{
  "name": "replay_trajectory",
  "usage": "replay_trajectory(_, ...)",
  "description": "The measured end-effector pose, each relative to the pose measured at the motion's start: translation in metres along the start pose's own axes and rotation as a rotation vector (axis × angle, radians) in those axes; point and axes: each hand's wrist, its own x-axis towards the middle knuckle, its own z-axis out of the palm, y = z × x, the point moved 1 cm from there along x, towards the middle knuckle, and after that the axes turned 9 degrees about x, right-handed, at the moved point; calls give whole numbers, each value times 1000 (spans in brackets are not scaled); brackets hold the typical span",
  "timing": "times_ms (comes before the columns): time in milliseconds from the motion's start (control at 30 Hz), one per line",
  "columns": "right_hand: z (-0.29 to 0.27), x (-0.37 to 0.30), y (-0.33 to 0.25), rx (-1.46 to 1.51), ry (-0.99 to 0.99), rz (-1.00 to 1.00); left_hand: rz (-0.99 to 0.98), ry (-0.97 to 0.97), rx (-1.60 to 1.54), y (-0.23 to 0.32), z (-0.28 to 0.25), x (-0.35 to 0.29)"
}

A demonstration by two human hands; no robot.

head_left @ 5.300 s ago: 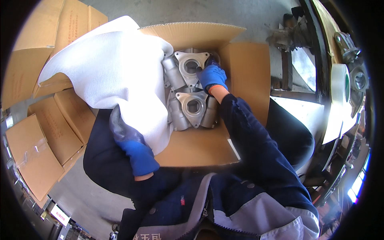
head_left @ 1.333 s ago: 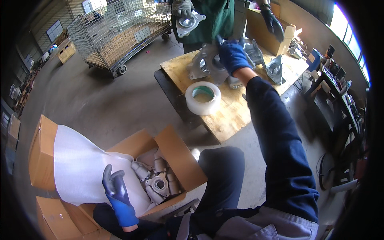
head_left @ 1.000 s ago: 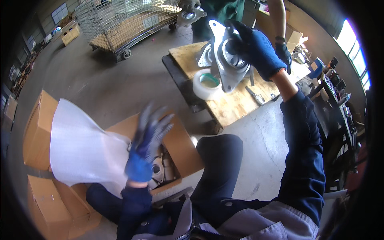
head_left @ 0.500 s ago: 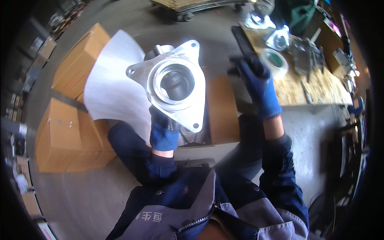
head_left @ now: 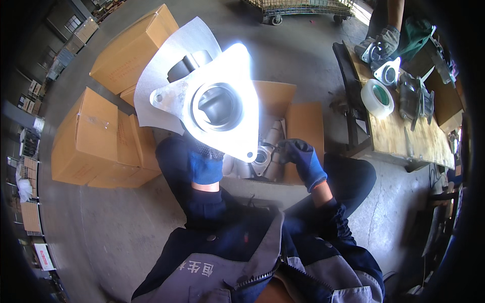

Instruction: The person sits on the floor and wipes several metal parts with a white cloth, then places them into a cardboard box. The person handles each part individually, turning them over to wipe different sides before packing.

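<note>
My left hand [head_left: 206, 164], in a blue glove with a dark palm, is closed on a silvery metal flanged fitting [head_left: 235, 134] and holds it up. The fitting has a triangular flange with bolt holes, a round bore and a short side stub; glare washes out its right side. My right hand [head_left: 302, 157], gloved alike, is over the right part of an open cardboard box [head_left: 305, 118]. Its fingers are curled together, and whatever may be in them is hidden. Just left of them, another metal fitting [head_left: 260, 157] lies among several metal parts in the box.
Behind the raised fitting is a pale grey sheet [head_left: 154, 96]. Closed cartons [head_left: 76, 146] stand on the left. At right, a wooden bench [head_left: 389, 139] bears a tape roll [head_left: 377, 98] and metal parts. A co-worker's gloved hand [head_left: 388, 41] touches a fitting there. A wheeled cart [head_left: 303, 9] stands at the back.
My right hand has come down and left from beside the bench to the open box. The view has shifted, and the co-worker's hand now shows plainly. The fitting stays in my left hand.
</note>
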Motion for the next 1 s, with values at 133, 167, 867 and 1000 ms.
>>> replay_trajectory(133,-1,-7,7,15,2,49,104,44,37,-4,5,4)
replay_trajectory(167,-3,-8,8,0,-5,65,123,57,48,-7,7,5)
replay_trajectory(867,14,-29,0,-96,26,75,-138,-289,-1290,-105,75,-17)
replay_trajectory(1000,16,-29,-12,-93,16,47,-60,-143,-454,-95,60,-30)
